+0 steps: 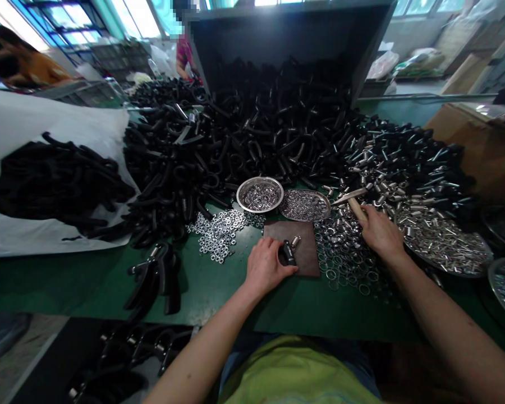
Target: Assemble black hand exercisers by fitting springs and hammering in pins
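Observation:
My left hand [267, 262] is closed around a black plastic part [289, 252] and holds it on a brown square pad [309, 264]. A metal spring [295, 242] shows at the part's far end; whether it is fixed to it I cannot tell. In my right hand [381, 233] is a hammer [356, 206], gripped by its wooden handle, its head raised over loose springs to the right of the pad. Beyond the pad stand a round metal bowl [260, 180] and an oval dish [329, 206], both full of small metal pieces.
Nuts [221, 233] lie left of the pad, metal rings [349, 272] to its right. A large heap of black handles [252, 134] spills from a grey bin [286, 33]. Finished-looking black pieces [160, 278] lie near the front edge. Two people sit farther back.

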`<state>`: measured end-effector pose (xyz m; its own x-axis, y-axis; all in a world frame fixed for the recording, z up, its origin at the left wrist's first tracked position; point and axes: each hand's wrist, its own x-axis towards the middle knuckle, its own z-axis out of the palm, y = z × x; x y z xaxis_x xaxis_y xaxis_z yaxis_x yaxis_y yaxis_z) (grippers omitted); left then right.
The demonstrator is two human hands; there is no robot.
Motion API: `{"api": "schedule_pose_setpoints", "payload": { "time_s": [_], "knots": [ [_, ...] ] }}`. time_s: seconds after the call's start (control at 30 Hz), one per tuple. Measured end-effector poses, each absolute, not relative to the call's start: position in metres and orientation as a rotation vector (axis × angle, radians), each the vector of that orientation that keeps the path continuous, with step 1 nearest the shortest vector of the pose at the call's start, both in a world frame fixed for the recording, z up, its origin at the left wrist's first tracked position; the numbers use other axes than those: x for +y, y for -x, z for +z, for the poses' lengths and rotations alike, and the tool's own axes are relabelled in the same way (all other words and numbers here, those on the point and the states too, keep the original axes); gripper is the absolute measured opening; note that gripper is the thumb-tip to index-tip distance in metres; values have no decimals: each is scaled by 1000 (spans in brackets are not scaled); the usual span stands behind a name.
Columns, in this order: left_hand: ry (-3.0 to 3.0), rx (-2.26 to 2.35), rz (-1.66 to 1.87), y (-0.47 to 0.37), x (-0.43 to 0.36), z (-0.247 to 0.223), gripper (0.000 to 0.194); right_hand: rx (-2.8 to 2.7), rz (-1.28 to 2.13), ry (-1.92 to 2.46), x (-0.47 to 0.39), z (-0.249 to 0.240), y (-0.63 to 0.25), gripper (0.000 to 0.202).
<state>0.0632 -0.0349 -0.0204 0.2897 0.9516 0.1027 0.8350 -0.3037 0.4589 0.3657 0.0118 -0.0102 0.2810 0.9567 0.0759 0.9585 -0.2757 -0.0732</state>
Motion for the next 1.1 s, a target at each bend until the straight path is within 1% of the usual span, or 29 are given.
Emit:
{"api": "schedule_pose_setpoints", "payload": {
  "time_s": [0.1,0.23,0.3,0.43,0.53,0.6,0.7,0.77,0.9,0.97,1.1],
  "knots": [
    [-2232,1639,513,-63,-35,-20,58,-1748,37,2334,17,-7,-364,42],
    [-2214,1636,502,-64,-35,-20,58,-1711,405,1930,-1,17,-344,49],
    [-2206,1636,508,-64,-34,-21,58,-1752,527,1752,-23,29,-323,52],
    [-2203,1640,529,-64,-35,-21,59,-2011,441,1561,-62,28,-279,49],
    [-2219,1642,536,-64,-35,-21,58,-2250,496,1475,-73,20,-265,48],
    [-2225,1642,530,-64,-36,-21,57,-2278,496,1453,-74,27,-264,48],
    [-2224,1647,517,-64,-35,-22,59,-2071,330,1430,-77,46,-265,52],
    [-2223,1650,517,-63,-35,-22,60,-2004,264,1418,-78,48,-265,52],
    [-2233,1648,521,-63,-35,-22,58,-2297,413,1508,-75,23,-266,47],
    [-2232,1647,523,-63,-35,-21,57,-2319,408,1597,-70,13,-270,47],
    [-2210,1664,516,-64,-37,-19,58,-2104,95,1864,-56,13,-295,49]
  ]
}}
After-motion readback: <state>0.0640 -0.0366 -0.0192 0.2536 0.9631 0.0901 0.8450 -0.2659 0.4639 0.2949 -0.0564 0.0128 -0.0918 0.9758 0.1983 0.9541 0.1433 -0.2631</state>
